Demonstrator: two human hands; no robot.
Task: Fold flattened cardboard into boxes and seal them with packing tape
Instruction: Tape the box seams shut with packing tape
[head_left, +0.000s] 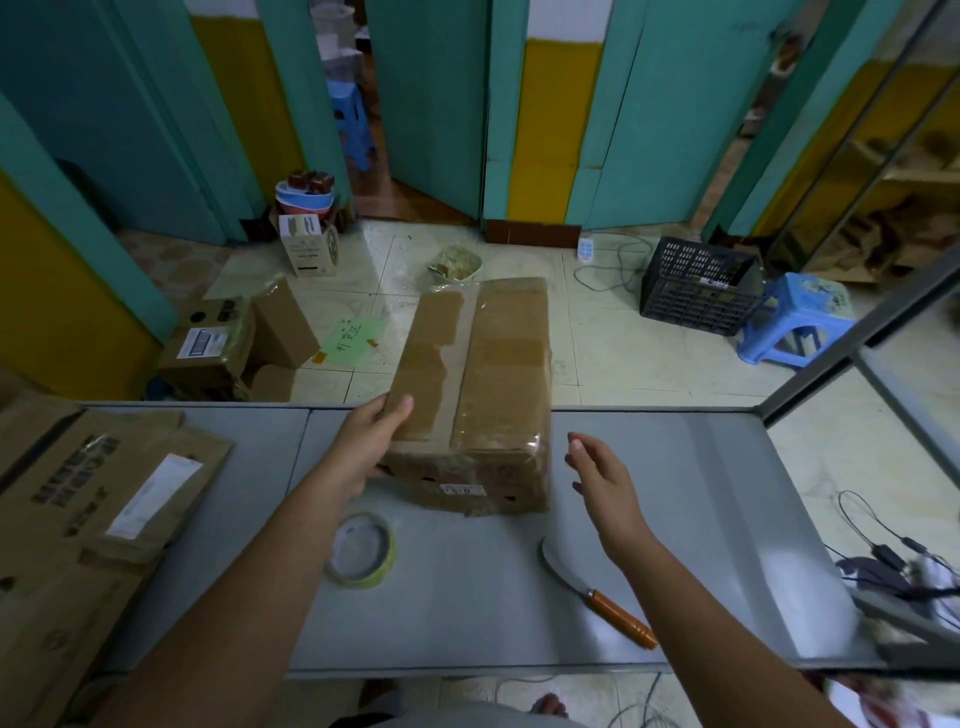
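A taped-up cardboard box (483, 395) stands on the far part of the grey table (467, 597), jutting past its far edge. My left hand (371, 441) grips the box's near left corner, thumb on top. To the right of the box, my right hand (602, 478) hovers open and touches nothing. A roll of packing tape (361, 550) lies flat on the table in front of the box. A stack of flattened cardboard (78, 519) lies on the table's left end.
A knife with an orange wooden handle (597, 597) lies on the table under my right forearm. Cables and a dark device (893, 566) sit at the right edge. On the floor beyond are cardboard boxes (228, 343), a black crate (696, 283) and a blue stool (795, 322).
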